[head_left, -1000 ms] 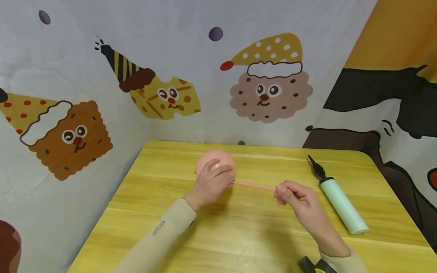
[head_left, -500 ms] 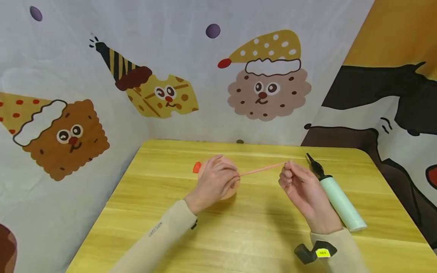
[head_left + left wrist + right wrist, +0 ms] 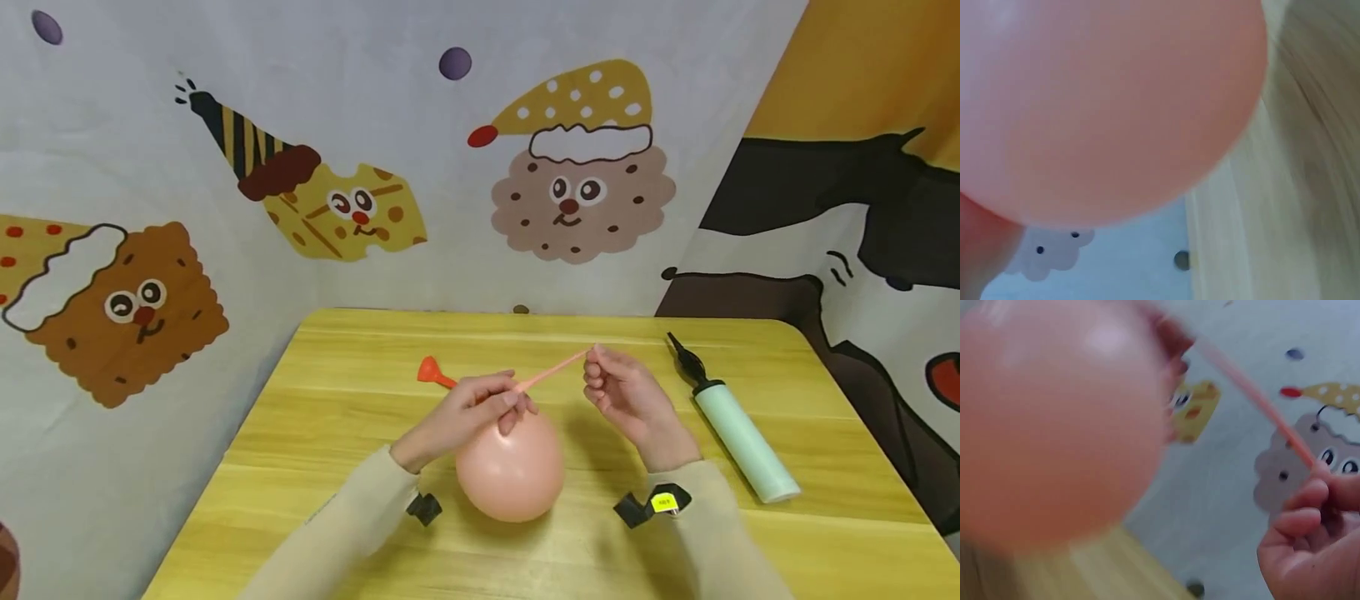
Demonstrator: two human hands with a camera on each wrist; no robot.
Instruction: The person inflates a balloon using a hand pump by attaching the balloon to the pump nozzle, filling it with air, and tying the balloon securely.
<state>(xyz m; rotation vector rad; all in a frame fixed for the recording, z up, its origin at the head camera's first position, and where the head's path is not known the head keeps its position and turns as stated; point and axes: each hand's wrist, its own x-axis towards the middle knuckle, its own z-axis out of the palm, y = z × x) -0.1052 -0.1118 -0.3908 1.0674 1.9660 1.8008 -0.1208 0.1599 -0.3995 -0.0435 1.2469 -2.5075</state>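
Note:
An inflated pink balloon (image 3: 512, 471) hangs below my left hand (image 3: 480, 404), its round body toward me. The left thumb and fingers pinch the balloon at its neck. From there the neck runs stretched, thin and taut, up to my right hand (image 3: 630, 396), whose thumb and forefinger pinch its end. In the right wrist view the stretched neck (image 3: 1266, 406) slants down to the curled fingers of the right hand (image 3: 1316, 531). The balloon (image 3: 1110, 112) fills most of the left wrist view and hides nearly all of the left hand.
A red uninflated balloon (image 3: 431, 372) lies on the wooden table (image 3: 300, 500) behind the left hand, partly hidden by it. To the right lies a mint-green hand pump (image 3: 746, 442) with a black nozzle. A cartoon-printed cloth (image 3: 360, 83) stands behind the table.
The pink balloon has swung from behind the left hand down toward me. Both hands have turned, and the right has come slightly left. More of the red balloon shows.

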